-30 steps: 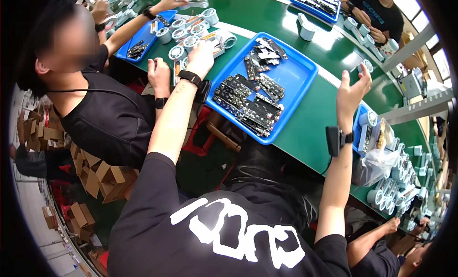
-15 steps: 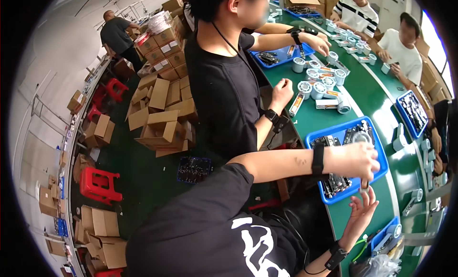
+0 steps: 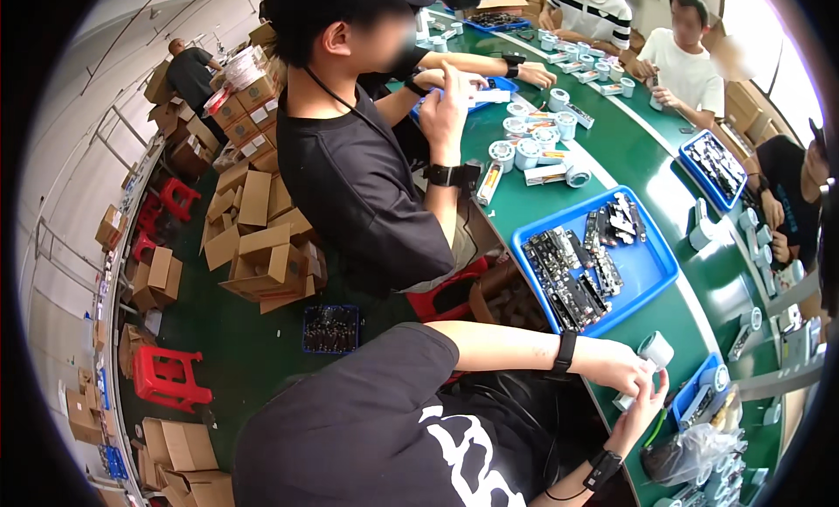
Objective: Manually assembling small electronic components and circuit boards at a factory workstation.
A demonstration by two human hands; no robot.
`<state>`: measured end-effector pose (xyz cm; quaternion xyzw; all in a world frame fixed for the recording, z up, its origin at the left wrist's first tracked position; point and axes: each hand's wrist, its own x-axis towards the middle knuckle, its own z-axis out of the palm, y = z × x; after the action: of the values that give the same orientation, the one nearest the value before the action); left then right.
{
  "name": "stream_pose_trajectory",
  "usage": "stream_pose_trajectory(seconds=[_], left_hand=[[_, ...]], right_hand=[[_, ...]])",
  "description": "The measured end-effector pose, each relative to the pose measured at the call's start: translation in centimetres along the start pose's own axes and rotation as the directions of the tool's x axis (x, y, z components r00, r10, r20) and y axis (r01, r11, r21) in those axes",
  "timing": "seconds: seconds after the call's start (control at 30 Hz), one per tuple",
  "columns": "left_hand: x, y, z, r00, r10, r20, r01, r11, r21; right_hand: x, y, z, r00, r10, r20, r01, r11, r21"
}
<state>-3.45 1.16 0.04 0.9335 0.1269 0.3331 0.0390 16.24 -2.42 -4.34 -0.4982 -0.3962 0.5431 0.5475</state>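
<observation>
My left hand [image 3: 619, 367] is closed on a pale blue housing [image 3: 655, 350] with a round, cup-like end, which sticks up beyond the fingers. Part of its narrower body shows under the hand. From below, my right hand [image 3: 640, 413] meets the left, its fingertips pinched at the housing; the exact contact is partly hidden. Both hands are above the green table's near edge, just below a blue tray [image 3: 642, 302]. Dark circuit boards [image 3: 568, 280] lie in the tray, mostly on its left side and top.
More pale blue housings [image 3: 529, 153] are grouped beyond the tray. A smaller blue tray [image 3: 690, 393] and a clear plastic bag [image 3: 690, 450] stand near my right hand. A co-worker [image 3: 367, 175] stands at my left; others sit across the table. Cardboard boxes and a red stool [image 3: 170, 376] stand behind.
My left hand has moved off the tray toward me, with the housing, and met my right hand, whose spread fingers have closed. The neighbouring co-worker's hand has risen. The whole view has shifted.
</observation>
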Motion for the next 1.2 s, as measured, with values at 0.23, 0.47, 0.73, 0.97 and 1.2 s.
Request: stream_pose_trajectory(seconds=[0.23, 0.47, 0.73, 0.97, 1.2], left_hand=[[0.8, 2.4, 2.1, 0.893, -0.333, -0.301, 0.335, 0.941, -0.049], [0.7, 3.8, 3.0, 0.666, -0.714, -0.215, 0.583, 0.678, -0.447], [2.3, 1.6, 5.0, 0.670, -0.701, -0.245, 0.566, 0.696, -0.441], [-2.9, -2.4, 6.8, 0.498, -0.859, -0.122, 0.581, 0.435, -0.688], [0.2, -0.8, 7.8, 0.598, -0.795, -0.098, 0.564, 0.505, -0.653]], right_hand=[[0.9, -0.1, 2.9, 0.973, -0.124, -0.196, 0.144, 0.985, 0.092], [0.7, 2.1, 2.5, 0.957, -0.178, -0.230, 0.140, 0.975, -0.170], [-1.5, -4.8, 4.9, 0.881, -0.370, -0.294, 0.096, 0.750, -0.655], [1.5, 2.0, 7.0, 0.800, -0.517, -0.306, 0.306, 0.789, -0.533], [0.3, 1.3, 4.2, 0.695, -0.637, -0.335, 0.243, 0.646, -0.723]])
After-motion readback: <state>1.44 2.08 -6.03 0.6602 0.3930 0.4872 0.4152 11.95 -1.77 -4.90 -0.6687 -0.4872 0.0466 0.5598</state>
